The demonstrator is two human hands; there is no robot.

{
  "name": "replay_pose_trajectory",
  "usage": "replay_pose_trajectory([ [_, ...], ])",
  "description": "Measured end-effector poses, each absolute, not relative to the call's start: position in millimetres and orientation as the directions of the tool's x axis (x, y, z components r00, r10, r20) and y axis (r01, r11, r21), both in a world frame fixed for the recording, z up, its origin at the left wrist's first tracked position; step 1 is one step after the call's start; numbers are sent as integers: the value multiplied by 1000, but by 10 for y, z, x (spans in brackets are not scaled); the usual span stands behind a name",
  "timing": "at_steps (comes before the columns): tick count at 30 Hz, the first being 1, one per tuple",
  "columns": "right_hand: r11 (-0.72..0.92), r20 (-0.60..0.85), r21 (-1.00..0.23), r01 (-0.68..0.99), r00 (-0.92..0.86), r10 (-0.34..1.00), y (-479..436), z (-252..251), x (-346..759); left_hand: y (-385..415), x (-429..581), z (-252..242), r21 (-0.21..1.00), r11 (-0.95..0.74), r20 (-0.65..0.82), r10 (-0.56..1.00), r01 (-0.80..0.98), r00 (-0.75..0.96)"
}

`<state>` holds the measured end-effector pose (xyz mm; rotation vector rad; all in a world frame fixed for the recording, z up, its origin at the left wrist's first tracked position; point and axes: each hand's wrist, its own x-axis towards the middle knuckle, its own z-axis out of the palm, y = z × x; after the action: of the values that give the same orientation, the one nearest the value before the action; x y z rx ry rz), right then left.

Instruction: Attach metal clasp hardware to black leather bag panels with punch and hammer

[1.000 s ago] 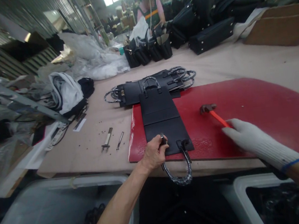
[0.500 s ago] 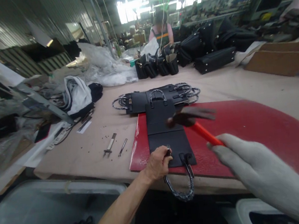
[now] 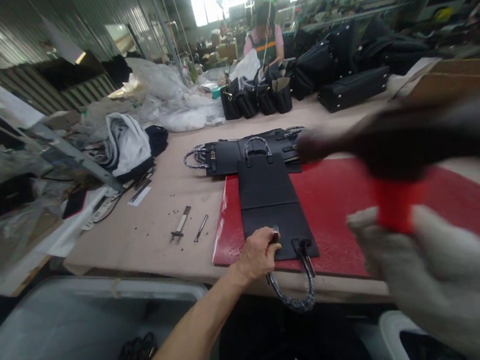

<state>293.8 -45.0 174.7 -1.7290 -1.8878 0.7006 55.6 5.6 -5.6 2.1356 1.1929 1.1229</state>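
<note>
A black leather bag panel [image 3: 267,191] lies flat on the red board [image 3: 339,215], its plastic-wrapped handle [image 3: 300,303] hanging over the table's front edge. Bare, my left hand [image 3: 257,252] pinches a short metal punch [image 3: 275,232] upright against the near part of this panel; its lower end is hidden by the fingers. My gloved right hand [image 3: 433,273] grips a claw hammer [image 3: 391,139] by its red handle, raised close to the camera at the right. Both the hammer and the glove are smeared by motion.
More bag panels [image 3: 224,157] with wrapped handles lie beyond. On the left are a forked metal tool [image 3: 181,226] and a thin metal rod [image 3: 201,228]. A grey bin [image 3: 157,287] stands below the table's left front. Farther back are finished black bags [image 3: 257,98] and a person [image 3: 265,41].
My right hand has lifted the hammer up and to the right, away from the panel and nearer the camera. My left hand keeps its place on the panel with the punch.
</note>
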Motion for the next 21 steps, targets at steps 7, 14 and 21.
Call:
replay_pose_trajectory([
  [7, 176, -25, -400, 899, -203, 979, -293, 1436, 3005, 59, 551, -66, 702, -508, 422, 861, 500, 283],
  [14, -29, -154, -458, 888, -47, 987, 159, 865, 2743, 17, 526, 120, 744, -465, 353, 884, 480, 307],
  [21, -75, -235, -457, 886, -39, 971, 356, 539, 2583, -67, 508, 17, 685, -583, 508, 812, 436, 288],
])
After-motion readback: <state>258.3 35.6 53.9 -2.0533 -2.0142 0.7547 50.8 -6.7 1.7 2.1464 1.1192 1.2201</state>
